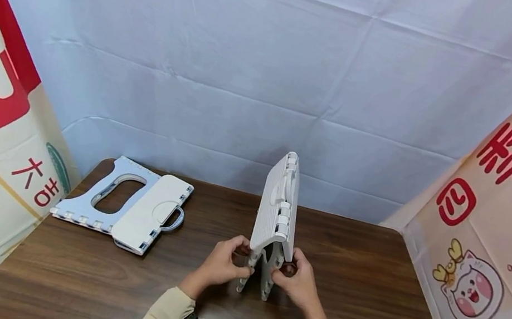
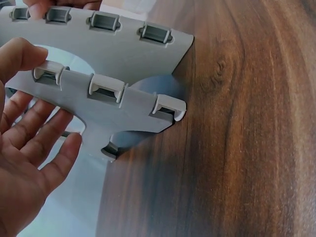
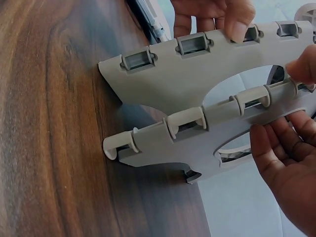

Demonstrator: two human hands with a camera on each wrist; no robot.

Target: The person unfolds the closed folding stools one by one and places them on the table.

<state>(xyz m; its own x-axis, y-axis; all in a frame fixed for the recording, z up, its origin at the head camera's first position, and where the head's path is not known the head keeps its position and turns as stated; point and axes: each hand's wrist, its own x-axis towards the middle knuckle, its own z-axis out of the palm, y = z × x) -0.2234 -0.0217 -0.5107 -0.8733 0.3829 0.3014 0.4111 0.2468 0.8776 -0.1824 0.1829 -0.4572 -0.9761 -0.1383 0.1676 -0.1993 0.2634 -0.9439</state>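
Observation:
A white folding step stool (image 1: 274,202) stands partly folded on the table, its two leg panels a small gap apart at the near end. My left hand (image 1: 220,263) grips the edge of the left leg panel (image 2: 133,106), thumb on the hinged edge and fingers through the cut-out. On the other side, my right hand (image 1: 300,281) holds the right leg panel (image 3: 163,123) the same way. Open clip-like loops line the edges of both panels in the wrist views. The ribbed top with its carry handle (image 1: 288,187) faces up and away.
Left on the wooden table (image 1: 352,311) lies a second folding stool (image 1: 145,214), blue and white, flat, with a loop handle. A pale cloth (image 1: 231,65) hangs behind the table. Printed cloths (image 1: 480,219) hang at both sides.

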